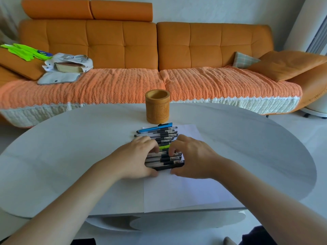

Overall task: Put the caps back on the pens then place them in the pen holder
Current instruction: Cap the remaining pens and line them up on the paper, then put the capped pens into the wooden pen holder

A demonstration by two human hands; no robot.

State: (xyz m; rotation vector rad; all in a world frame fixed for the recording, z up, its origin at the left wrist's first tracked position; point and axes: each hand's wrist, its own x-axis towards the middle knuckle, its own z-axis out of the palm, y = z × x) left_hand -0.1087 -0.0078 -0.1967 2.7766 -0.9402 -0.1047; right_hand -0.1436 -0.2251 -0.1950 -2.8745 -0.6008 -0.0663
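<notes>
Barely started tbh: pen holder [157, 108] at 12 o'clock looks empty, the pens [159, 134] all lie on the paper [177, 191], left hand [136, 158] and right hand [192, 158] curled round the near few.

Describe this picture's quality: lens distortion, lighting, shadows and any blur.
Head view: the wide lens bows the table edge and the sofa. Light is soft and even, with only faint shadows beneath the left hand and right hand. The fingertips over the pens look slightly smeared, while the pen holder is fairly sharp.

Tan pen holder [157, 110], black pens [165, 137], orange sofa [123, 50].
</notes>
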